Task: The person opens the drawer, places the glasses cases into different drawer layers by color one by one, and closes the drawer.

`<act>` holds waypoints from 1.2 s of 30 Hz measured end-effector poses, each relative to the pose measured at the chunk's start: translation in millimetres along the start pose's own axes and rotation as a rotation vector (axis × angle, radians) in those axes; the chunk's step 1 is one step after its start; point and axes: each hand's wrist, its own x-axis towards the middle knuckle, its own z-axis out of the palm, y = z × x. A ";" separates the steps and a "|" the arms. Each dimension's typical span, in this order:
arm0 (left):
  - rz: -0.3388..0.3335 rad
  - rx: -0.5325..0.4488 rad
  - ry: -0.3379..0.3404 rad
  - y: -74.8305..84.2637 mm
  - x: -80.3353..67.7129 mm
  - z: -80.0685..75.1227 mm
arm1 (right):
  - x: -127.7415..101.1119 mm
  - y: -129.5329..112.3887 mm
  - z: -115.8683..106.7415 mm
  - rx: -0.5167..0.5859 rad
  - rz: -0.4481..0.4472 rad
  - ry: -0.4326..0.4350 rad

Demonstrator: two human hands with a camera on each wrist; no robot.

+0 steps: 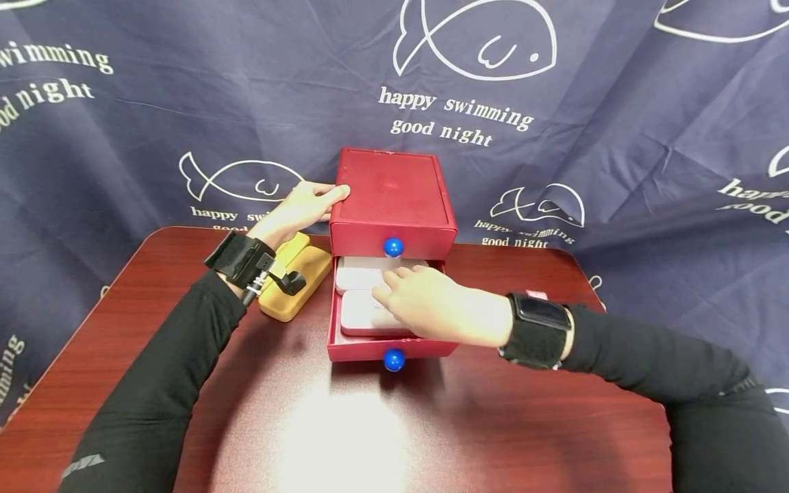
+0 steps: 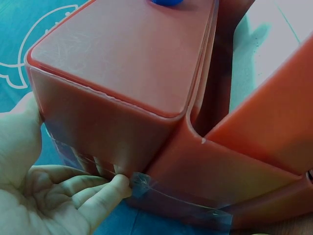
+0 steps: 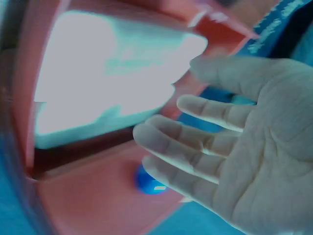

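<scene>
My left hand [image 1: 306,204] rests on the left side of a red two-drawer box [image 1: 394,185], thumb over its top edge. In the left wrist view its fingertips [image 2: 121,182] touch the side wall near strips of clear tape. The lower drawer [image 1: 364,351] is pulled out, while the upper drawer [image 1: 364,239] is closed. Inside the lower drawer lie a front white case [image 1: 360,313] and a rear white case [image 1: 357,274], both with rounded corners. Over them hovers my right hand [image 1: 425,301], its fingers loosely extended and holding nothing in the right wrist view.
Yellow case-like things [image 1: 298,281] lie on the table left of the box, partly behind the left wrist. Blue round knobs stick out from the drawer fronts, such as the lower knob [image 1: 394,359]. A blue curtain [image 1: 246,89] hangs behind the reddish-brown table [image 1: 259,411].
</scene>
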 end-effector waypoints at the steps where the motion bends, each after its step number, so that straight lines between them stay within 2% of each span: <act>1: -0.002 0.001 0.000 0.0 0.0 0.2 | -4.6 -5.1 -2.2 -0.036 -0.008 0.057; 7: -0.009 0.004 0.004 0.1 -0.4 1.1 | -27.3 -31.4 1.5 -0.191 -0.065 0.459; 8: -0.010 0.004 0.004 0.2 -0.3 1.1 | -30.1 -34.9 3.8 -0.205 -0.074 0.511; 11: -0.014 0.011 0.002 0.1 0.3 1.2 | -37.8 -45.5 10.6 -0.264 -0.107 0.579; 17: -0.011 0.015 0.012 -0.6 1.1 0.9 | -48.6 -62.7 24.2 -0.355 -0.191 0.558; 25: -0.010 0.007 0.006 -0.7 1.1 0.4 | -48.3 -75.6 48.2 -0.446 -0.248 0.562; 30: -0.014 0.007 0.011 0.4 0.5 0.7 | -46.8 -78.7 58.1 -0.493 -0.254 0.516; 36: -0.016 0.001 0.006 0.8 0.1 0.9 | -43.0 -78.5 66.3 -0.547 -0.222 0.473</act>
